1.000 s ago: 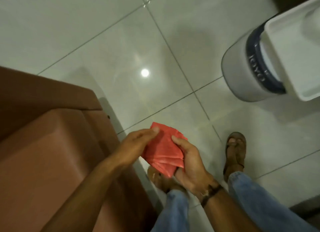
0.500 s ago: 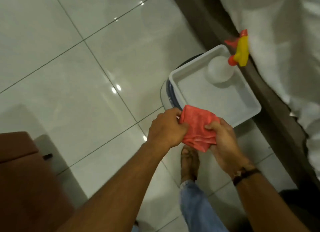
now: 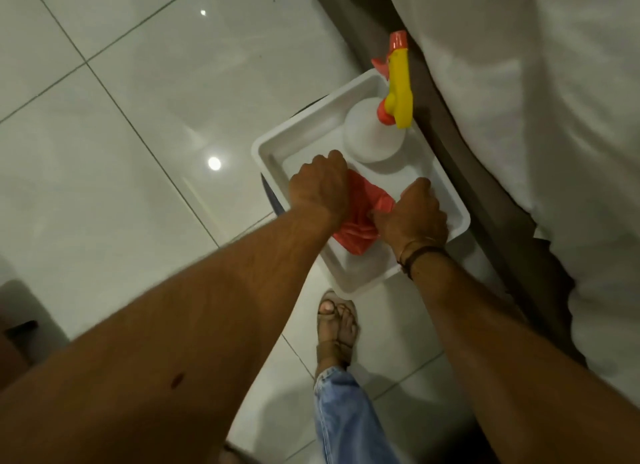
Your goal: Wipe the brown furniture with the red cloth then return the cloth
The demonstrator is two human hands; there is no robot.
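The folded red cloth (image 3: 360, 217) lies down inside the white tray (image 3: 277, 145), on its near half. My left hand (image 3: 320, 183) grips the cloth's left side and my right hand (image 3: 412, 214) grips its right side, both knuckles up. The middle of the cloth shows between the hands; its edges under the palms are hidden. Only a dark sliver of the brown furniture (image 3: 14, 342) shows at the left edge.
A white spray bottle (image 3: 372, 138) with a yellow and red trigger head stands in the tray's far corner. The tray rests on a round dark-rimmed container (image 3: 272, 195). A bed with white sheet (image 3: 536, 117) runs along the right. My sandalled foot (image 3: 337, 328) stands on the tiled floor.
My view swung from the brown furniture to the tray. Both hands carried the red cloth over the tray and lowered it inside, still holding it.
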